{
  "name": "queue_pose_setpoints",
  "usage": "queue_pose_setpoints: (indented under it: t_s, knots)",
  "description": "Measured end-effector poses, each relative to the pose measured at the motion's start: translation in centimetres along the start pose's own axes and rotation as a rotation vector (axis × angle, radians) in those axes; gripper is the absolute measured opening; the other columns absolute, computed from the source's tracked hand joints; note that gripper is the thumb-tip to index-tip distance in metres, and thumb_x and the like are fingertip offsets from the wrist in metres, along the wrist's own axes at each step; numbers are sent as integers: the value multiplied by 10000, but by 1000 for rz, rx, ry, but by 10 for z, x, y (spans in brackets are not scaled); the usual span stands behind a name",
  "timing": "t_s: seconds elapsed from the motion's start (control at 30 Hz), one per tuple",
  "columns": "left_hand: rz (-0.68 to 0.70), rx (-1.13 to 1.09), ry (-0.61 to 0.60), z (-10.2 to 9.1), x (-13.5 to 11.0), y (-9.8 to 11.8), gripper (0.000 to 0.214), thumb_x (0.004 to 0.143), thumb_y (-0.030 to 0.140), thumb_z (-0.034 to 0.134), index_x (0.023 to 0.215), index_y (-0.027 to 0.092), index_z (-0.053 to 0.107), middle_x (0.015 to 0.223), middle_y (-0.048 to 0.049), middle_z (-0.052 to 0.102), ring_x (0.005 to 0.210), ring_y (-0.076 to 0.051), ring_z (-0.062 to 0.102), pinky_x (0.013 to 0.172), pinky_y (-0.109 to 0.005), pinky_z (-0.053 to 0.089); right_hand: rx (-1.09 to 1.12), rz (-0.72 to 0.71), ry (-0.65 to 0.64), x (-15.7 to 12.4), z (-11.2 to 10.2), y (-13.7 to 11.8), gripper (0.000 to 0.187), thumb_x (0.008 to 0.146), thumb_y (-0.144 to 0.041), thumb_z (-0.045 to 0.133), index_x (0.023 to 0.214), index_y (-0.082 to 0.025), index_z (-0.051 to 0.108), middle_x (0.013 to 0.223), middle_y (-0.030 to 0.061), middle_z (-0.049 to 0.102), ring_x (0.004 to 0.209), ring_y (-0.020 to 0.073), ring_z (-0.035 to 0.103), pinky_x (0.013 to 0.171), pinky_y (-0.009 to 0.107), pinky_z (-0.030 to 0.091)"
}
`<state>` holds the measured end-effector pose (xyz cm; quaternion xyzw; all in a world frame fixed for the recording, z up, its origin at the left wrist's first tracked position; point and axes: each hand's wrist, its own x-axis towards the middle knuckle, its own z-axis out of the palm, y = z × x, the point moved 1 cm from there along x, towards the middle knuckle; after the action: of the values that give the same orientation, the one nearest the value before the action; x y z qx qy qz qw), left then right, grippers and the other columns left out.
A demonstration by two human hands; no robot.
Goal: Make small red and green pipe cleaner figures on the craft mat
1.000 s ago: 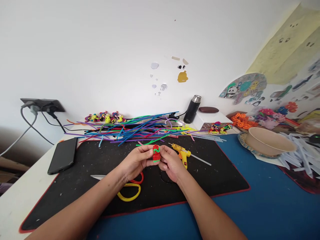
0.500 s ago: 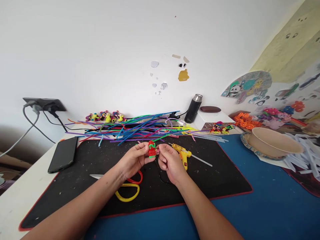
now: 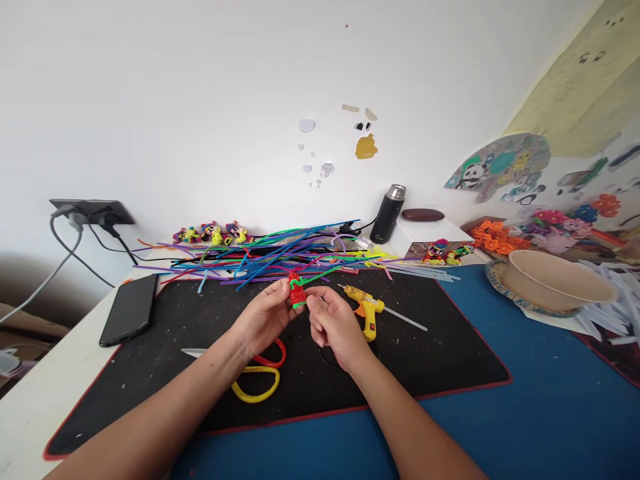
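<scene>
A small red and green pipe-cleaner figure [image 3: 297, 293] is held up over the black mat. My left hand [image 3: 267, 317] grips it from the left between thumb and fingers. A loose green stem [image 3: 323, 275] sticks out from it toward the upper right. On the other side, my right hand [image 3: 333, 323] is closed, its fingertips against the figure's right edge; the exact pinch point is hidden. Just right of that hand lies a yellow glue gun [image 3: 369, 310] with a clear glue stick. Scissors [image 3: 256, 387] with red and yellow handles lie partly under my left forearm.
Colourful pipe cleaners [image 3: 270, 250] are heaped along the back of the mat [image 3: 400, 360]. A phone [image 3: 129, 310] lies at the left. Behind stand several small finished figures [image 3: 215, 233] and a black thermos [image 3: 388, 215]. A beige bowl [image 3: 560, 283] sits at the right.
The figure has shifted slightly left and tilted in my left hand. My right hand has moved slightly left with it, its index finger now extended toward the figure.
</scene>
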<state>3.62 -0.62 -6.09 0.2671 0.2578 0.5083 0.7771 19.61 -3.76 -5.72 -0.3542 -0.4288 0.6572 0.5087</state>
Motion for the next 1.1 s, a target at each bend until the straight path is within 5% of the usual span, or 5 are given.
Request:
queue_pose_setpoints:
  t_s: [0.37, 0.73, 1.1]
  knots:
    - [13, 36, -64, 0, -1, -8, 291, 738, 341, 930, 842, 157, 729, 809, -12, 682, 753, -150, 645, 753, -270, 537, 2, 108, -129, -6, 6, 1, 507, 845, -647, 741, 1023, -187, 626, 537, -112, 464, 357, 69, 402, 374, 197, 209]
    - [-19, 22, -119, 7, -5, -10, 332, 663, 368, 970, 788, 144, 759, 622, 22, 577, 658, -142, 582, 916, -337, 525, 1, 77, -183, -8, 6, -2, 458, 882, -620, 713, 901, -162, 708, 430, -134, 321, 333, 62, 317, 376, 216, 222]
    - [-26, 57, -118, 4, -2, -11, 319, 737, 400, 923, 728, 151, 724, 659, 14, 583, 616, -121, 544, 799, -284, 505, 23, 74, -128, -6, 4, 1, 439, 890, -590, 730, 869, -152, 701, 438, -132, 299, 342, 50, 277, 380, 226, 181]
